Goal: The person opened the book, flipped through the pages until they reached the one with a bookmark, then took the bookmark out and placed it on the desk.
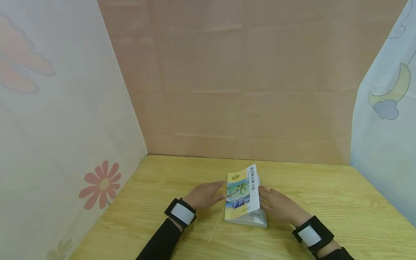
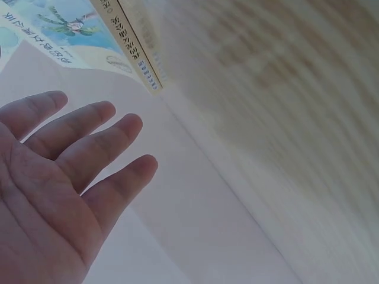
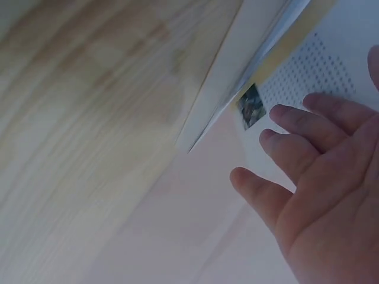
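Observation:
A paperback book (image 1: 237, 196) lies on the table, its yellow front cover with a palm-tree picture partly raised along the right edge. White inner pages show beneath it at the lower right. My left hand (image 1: 204, 195) is beside the spine, fingers extended toward it. In the left wrist view that hand's fingers (image 2: 100, 142) are straight and spread, and the printed spine (image 2: 131, 44) lies beyond them. On the other side my right hand (image 1: 280, 206) has its fingertips right at the raised cover's edge. The right wrist view shows a printed inner flap (image 3: 302, 71) with a small photo behind the extended fingers (image 3: 296, 127).
The wooden table (image 1: 338, 202) spreads around the book. A thin pale strip (image 1: 215, 226) lies left of the book. A tan backdrop (image 1: 253, 79) rises behind the table, with patterned white curtains at the left (image 1: 81, 108) and right (image 1: 383, 144).

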Demonstrator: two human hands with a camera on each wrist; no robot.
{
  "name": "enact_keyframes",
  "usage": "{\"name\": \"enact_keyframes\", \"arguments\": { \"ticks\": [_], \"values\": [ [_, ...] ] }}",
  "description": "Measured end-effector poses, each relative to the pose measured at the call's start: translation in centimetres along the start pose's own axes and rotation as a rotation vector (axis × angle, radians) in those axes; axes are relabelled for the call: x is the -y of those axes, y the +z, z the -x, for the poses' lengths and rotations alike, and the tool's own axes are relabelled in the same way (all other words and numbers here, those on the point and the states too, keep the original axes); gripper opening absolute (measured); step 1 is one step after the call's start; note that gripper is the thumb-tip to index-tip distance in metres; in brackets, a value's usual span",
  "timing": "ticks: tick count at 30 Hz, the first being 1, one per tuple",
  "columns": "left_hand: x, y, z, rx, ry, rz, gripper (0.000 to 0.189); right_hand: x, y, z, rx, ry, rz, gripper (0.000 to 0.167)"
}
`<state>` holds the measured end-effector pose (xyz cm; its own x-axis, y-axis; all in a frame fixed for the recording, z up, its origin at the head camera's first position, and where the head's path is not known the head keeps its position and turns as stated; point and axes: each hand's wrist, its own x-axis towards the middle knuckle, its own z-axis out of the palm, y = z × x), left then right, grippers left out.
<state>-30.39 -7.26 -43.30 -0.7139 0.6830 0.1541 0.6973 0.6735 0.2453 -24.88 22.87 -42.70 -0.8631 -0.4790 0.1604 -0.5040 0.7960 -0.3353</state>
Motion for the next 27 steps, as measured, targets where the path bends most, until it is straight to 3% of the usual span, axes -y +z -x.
{"name": "enact_keyframes", "arguments": {
  "ticks": [18,27],
  "values": [
    [0.3,-0.9,0.3,0.007,-0.093,0.061,0.061,4.3,1.9,-1.3,0.077,-0.12,-0.047,0.068],
    [0.9,-1.7,0.3,-0.057,-0.082,0.05,0.056,5.8,2.6,-1.5,0.126,-0.164,-0.082,0.071]
  ]
}}
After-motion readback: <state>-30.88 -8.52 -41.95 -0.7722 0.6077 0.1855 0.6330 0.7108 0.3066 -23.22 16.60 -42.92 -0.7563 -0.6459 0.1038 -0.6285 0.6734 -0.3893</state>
